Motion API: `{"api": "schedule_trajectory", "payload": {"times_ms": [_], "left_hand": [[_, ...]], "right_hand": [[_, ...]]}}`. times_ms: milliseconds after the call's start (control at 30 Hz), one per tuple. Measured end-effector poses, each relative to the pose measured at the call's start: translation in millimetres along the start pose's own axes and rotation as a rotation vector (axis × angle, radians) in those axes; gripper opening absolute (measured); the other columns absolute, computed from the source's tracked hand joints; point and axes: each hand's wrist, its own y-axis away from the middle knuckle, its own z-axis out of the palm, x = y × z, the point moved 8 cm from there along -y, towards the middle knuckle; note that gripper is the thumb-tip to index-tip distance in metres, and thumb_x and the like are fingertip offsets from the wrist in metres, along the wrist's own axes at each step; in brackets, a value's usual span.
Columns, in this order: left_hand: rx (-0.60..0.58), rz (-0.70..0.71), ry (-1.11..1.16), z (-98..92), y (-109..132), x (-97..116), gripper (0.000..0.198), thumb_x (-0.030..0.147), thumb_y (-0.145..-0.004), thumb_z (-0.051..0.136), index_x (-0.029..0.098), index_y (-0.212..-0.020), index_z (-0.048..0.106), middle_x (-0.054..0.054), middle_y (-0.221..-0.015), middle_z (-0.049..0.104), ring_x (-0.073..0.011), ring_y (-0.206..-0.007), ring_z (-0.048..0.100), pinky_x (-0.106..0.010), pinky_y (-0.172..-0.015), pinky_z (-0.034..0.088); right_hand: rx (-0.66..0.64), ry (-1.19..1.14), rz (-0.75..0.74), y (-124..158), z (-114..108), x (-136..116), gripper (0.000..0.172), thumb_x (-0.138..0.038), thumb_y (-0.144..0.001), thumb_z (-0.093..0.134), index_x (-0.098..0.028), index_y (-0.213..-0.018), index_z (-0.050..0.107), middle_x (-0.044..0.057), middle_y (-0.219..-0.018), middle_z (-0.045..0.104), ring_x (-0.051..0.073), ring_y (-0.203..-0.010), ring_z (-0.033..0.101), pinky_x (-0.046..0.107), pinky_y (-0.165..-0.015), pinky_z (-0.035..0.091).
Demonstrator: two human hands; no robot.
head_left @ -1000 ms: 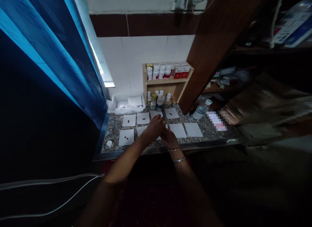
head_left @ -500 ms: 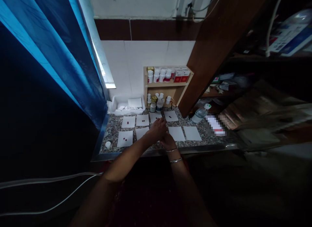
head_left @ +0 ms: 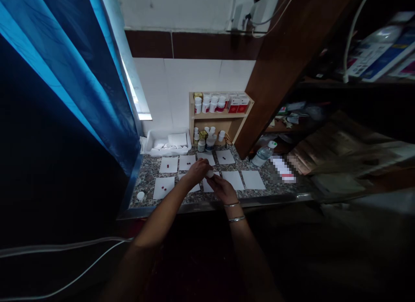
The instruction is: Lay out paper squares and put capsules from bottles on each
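Newly visible between the hands, a small white rounded object is pinched by the curled fingers of the left hand and right hand, just above white paper squares with dark red pills on a granite counter.

**No legible writing from where I'm standing**
The white bottles and red-and-white boxes on the wooden shelf have labels, but the print is too small to read. The blue-and-white packet right of the shelf is also unreadable, and the slip below it is pixelated.
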Motion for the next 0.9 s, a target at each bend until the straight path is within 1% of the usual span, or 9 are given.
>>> {"api": "schedule_trajectory", "payload": {"times_ms": [167, 267, 367, 467, 633, 700, 767, 833, 900], "left_hand": [[0.064, -0.111, 0.129, 3.8, 10.5, -12.4, 0.029, 0.007, -0.073, 0.055, 0.018, -0.097, 0.068, -0.007, -0.093, 0.063, -0.0156, -0.088, 0.056, -0.029, -0.084, 0.043], [0.137, -0.195, 0.225, 10.4, 19.4, -20.9, 0.035, 0.005, -0.068, 0.059, 0.019, -0.098, 0.067, -0.007, -0.096, 0.063, -0.0158, -0.088, 0.057, -0.03, -0.083, 0.044], [0.208, -0.285, 0.353, 19.1, 28.6, -28.7, 0.039, 0.002, -0.063, 0.062, 0.019, -0.098, 0.067, -0.005, -0.096, 0.063, -0.0148, -0.084, 0.058, -0.029, -0.079, 0.046], [0.289, -0.359, 0.489, 24.6, 37.3, -32.9, 0.041, 0.001, -0.059, 0.066, 0.019, -0.096, 0.067, -0.005, -0.095, 0.063, -0.0143, -0.082, 0.059, -0.029, -0.075, 0.047], [0.342, -0.391, 0.62, 31.2, 45.7, -31.5, 0.042, 0.003, -0.058, 0.07, 0.019, -0.096, 0.066, -0.004, -0.094, 0.064, -0.0133, -0.077, 0.059, -0.029, -0.074, 0.047], [0.343, -0.4, 0.656, 34.8, 46.9, -31.0, 0.043, 0.004, -0.056, 0.072, 0.017, -0.096, 0.066, -0.004, -0.092, 0.064, -0.0135, -0.076, 0.059, -0.029, -0.074, 0.047], [0.342, -0.414, 0.695, 39.0, 47.5, -30.9, 0.044, 0.005, -0.055, 0.073, 0.016, -0.097, 0.066, -0.004, -0.09, 0.064, -0.0143, -0.078, 0.059, -0.029, -0.074, 0.047], [0.338, -0.428, 0.735, 43.2, 47.8, -30.3, 0.045, 0.006, -0.055, 0.073, 0.017, -0.098, 0.066, -0.004, -0.091, 0.065, -0.0153, -0.081, 0.059, -0.03, -0.076, 0.046], [0.338, -0.438, 0.77, 46.4, 47.9, -29.4, 0.045, 0.006, -0.055, 0.073, 0.018, -0.098, 0.066, -0.003, -0.092, 0.064, -0.0159, -0.083, 0.058, -0.031, -0.078, 0.046]], "right_hand": [[0.02, 0.079, 0.018, 5.0, -1.1, -2.8, 0.023, -0.026, -0.065, 0.062, -0.02, -0.087, 0.065, 0.005, -0.097, 0.069, 0.021, -0.102, 0.06, 0.035, -0.088, 0.048], [0.056, 0.128, 0.021, 7.0, -5.3, -2.7, 0.023, -0.026, -0.064, 0.063, -0.019, -0.086, 0.065, 0.006, -0.096, 0.069, 0.022, -0.1, 0.06, 0.035, -0.086, 0.05], [0.09, 0.136, 0.027, 7.6, -10.9, -1.1, 0.023, -0.026, -0.062, 0.065, -0.021, -0.085, 0.065, 0.004, -0.094, 0.07, 0.021, -0.099, 0.062, 0.035, -0.088, 0.049], [0.124, 0.188, 0.038, 7.6, -16.5, 0.3, 0.02, -0.028, -0.062, 0.067, -0.023, -0.081, 0.065, 0.003, -0.088, 0.07, 0.022, -0.096, 0.063, 0.036, -0.086, 0.051], [0.223, 0.093, 0.043, 10.6, -25.5, -1.2, 0.029, -0.03, -0.052, 0.076, -0.018, -0.076, 0.065, 0.005, -0.077, 0.07, 0.022, -0.08, 0.067, 0.035, -0.078, 0.055], [0.274, 0.087, -0.004, 12.1, -28.9, -8.0, 0.032, -0.033, -0.05, 0.078, -0.017, -0.074, 0.064, 0.004, -0.071, 0.07, 0.02, -0.071, 0.067, 0.033, -0.072, 0.056], [0.318, 0.139, -0.066, 13.0, -31.0, -18.2, 0.034, -0.036, -0.05, 0.078, -0.016, -0.073, 0.063, 0.003, -0.064, 0.068, 0.018, -0.061, 0.066, 0.031, -0.062, 0.057], [0.344, 0.222, -0.118, 13.0, -30.5, -29.2, 0.035, -0.04, -0.052, 0.077, -0.016, -0.073, 0.062, 0.001, -0.058, 0.065, 0.015, -0.052, 0.064, 0.027, -0.051, 0.055], [0.339, 0.321, -0.146, 12.2, -26.5, -39.0, 0.034, -0.042, -0.054, 0.074, -0.015, -0.071, 0.061, -0.001, -0.053, 0.062, 0.013, -0.044, 0.06, 0.023, -0.042, 0.051]]}}
